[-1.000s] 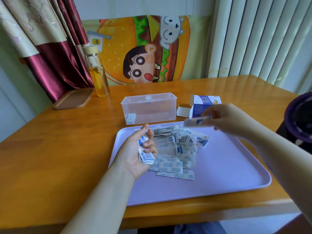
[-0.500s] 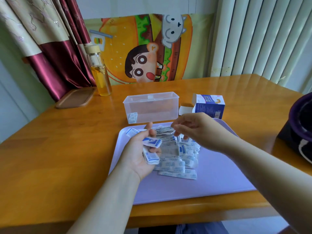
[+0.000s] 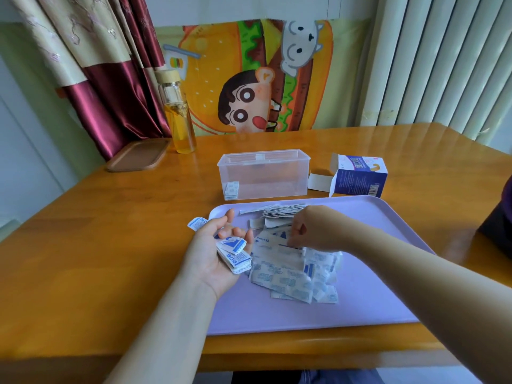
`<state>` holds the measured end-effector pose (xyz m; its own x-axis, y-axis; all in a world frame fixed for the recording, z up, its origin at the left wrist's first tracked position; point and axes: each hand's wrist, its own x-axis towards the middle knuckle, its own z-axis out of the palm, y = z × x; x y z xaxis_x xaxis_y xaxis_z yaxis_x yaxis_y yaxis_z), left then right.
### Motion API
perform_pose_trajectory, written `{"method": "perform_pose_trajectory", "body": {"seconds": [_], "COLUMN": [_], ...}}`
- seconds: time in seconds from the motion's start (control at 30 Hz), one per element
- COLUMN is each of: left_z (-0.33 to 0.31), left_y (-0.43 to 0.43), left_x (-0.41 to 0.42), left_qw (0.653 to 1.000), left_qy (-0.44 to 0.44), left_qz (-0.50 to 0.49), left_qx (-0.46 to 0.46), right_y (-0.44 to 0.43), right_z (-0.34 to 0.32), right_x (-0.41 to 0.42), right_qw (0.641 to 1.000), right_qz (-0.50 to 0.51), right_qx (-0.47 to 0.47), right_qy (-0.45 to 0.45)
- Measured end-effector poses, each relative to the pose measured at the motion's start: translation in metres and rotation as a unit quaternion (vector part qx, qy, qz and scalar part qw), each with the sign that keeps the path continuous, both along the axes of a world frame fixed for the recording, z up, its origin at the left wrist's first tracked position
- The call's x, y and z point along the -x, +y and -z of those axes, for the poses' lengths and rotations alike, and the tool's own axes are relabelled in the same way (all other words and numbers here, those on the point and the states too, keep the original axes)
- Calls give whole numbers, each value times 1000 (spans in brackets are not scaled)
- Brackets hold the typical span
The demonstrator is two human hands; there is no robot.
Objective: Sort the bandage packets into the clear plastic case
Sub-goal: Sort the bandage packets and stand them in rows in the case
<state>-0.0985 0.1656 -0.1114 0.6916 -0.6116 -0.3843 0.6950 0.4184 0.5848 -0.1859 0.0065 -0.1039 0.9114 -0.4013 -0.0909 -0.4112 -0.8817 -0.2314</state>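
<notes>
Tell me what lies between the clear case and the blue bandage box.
In the head view, between the clear case and the blue bandage box lies only the box's opened white flap on bare wooden table.

glossy, varnished wood on the counter [image 3: 83, 245], bright with window glare along the far edge. smooth matt lilac plastic for the tray [image 3: 374, 300]; clear, faintly frosted plastic for the case [image 3: 277, 173]; thin white paper printed in blue, lightly crinkled, for the bandage packets [image 3: 291, 275]; printed card for the opened box [image 3: 358, 177]. clear glass with a pale wooden cap on the bottle [image 3: 178, 117], matt brown wood on the small board [image 3: 138, 156], shiny satin cloth in the maroon curtain [image 3: 110, 106].
</notes>
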Motion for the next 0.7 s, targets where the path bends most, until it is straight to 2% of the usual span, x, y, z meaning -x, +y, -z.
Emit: {"method": "perform_pose_trajectory", "body": {"seconds": [0.27,0.43,0.5,0.63,0.7], "left_z": [7,10,11,12,11], "left_y": [3,5,6,8,6], "left_x": [-2,0,0,-4,-8], "left_qw": [1000,1000,999,1000,1000], "left_qy": [24,23,24,26,23], "left_qz": [2,7,12,8,9], "left_qx": [4,-12,-19,-15,-16], "right_y": [16,24,24,13,5], "right_z": [3,-3,-4,-9,-14], "right_x": [-5,-8,-8,-3,2], "right_qw": [998,996,997,999,994], "right_qz": [-8,-27,-21,8,22], "right_qx": [30,10,-5,-30,-84], "right_qy": [59,90,74,-12,-60]}}
